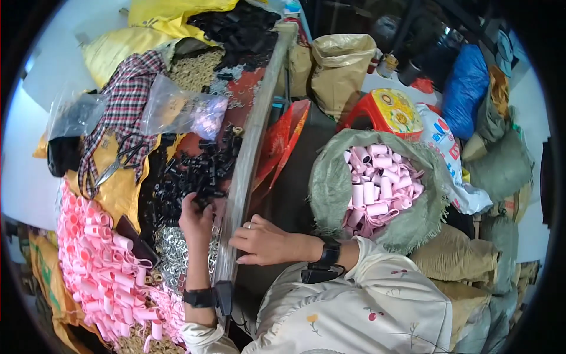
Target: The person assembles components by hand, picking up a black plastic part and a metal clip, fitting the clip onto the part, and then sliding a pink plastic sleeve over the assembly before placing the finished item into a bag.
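My left hand point(196, 221) reaches into a pile of small black plastic parts point(203, 171) on the worktable. Its thumb and fingers curl round a small black part there, partly lost among the others. At the table's plastic-wrapped edge is my right hand point(259, 241), with a ring and its fingers bent together. What it holds, if anything, is hidden. Next to my left wrist lie many small silver metal pieces point(172, 251). Farther left spreads a large heap of pink tubular pieces with straps point(106, 277), with a dark phone-like slab point(137, 241) against it.
Right of me stands a woven sack point(330, 189) filled with pink pieces point(383, 183). Behind it is a red stool point(386, 112). Scissors point(118, 162), a checked cloth point(132, 88) and a clear bag point(171, 109) lie on the table. A red bag point(282, 147) hangs beside the table edge point(253, 118).
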`<state>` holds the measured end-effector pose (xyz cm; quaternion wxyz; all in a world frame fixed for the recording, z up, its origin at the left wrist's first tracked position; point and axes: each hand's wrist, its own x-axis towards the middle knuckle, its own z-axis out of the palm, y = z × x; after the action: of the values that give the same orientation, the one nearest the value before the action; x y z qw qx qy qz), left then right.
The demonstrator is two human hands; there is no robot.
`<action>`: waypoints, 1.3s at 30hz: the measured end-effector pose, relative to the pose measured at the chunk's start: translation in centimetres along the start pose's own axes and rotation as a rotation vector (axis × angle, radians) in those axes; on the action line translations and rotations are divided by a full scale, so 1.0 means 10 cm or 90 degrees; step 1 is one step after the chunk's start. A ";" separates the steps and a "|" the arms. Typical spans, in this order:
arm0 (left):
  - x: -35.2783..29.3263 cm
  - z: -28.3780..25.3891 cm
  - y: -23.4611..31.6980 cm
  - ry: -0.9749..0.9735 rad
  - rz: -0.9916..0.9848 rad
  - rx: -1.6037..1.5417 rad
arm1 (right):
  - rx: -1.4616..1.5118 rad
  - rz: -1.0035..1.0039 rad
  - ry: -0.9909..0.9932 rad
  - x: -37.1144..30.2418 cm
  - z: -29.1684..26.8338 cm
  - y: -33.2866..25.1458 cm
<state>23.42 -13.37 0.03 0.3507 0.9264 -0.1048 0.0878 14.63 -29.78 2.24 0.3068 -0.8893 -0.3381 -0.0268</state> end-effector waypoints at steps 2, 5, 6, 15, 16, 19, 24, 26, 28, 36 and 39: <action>-0.18 -0.26 -0.04 -0.028 -0.243 -0.424 | 0.005 -0.026 -0.003 0.07 0.10 -0.02; -0.63 -0.63 -0.07 0.065 -0.443 -0.768 | 0.027 -0.108 -0.023 0.20 0.32 -0.12; -0.84 -0.73 -0.07 0.121 -0.499 -0.908 | 0.049 -0.116 -0.026 0.23 0.40 -0.17; -2.36 -1.25 -0.48 0.418 -0.537 -0.977 | 0.187 -0.301 -0.200 0.65 0.95 -0.78; -2.49 -1.29 -0.52 0.463 -0.531 -0.958 | 0.170 -0.307 -0.200 0.72 1.02 -0.78; -2.70 -1.37 -0.53 0.531 -0.519 -0.955 | 0.131 -0.323 -0.205 0.90 1.16 -0.83; -2.89 -1.42 -0.58 0.526 -0.507 -1.035 | 0.053 -0.329 -0.167 1.13 1.32 -0.98; -2.90 -1.42 -0.58 0.511 -0.508 -1.068 | 0.016 -0.350 -0.154 1.19 1.42 -0.96; -2.85 -1.42 -0.55 0.508 -0.537 -1.087 | 0.005 -0.338 -0.162 1.22 1.48 -0.96; -2.90 -1.19 -0.66 0.397 -0.401 -1.311 | -0.055 -0.299 -0.194 1.25 1.59 -0.95; -2.90 -1.19 -0.63 0.370 -0.389 -1.321 | -0.071 -0.300 -0.200 1.24 1.58 -0.93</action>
<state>-3.93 3.03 -2.05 0.9714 0.1162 0.1906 0.0812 15.90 -8.15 -2.47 0.1869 -0.7948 -0.5769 0.0221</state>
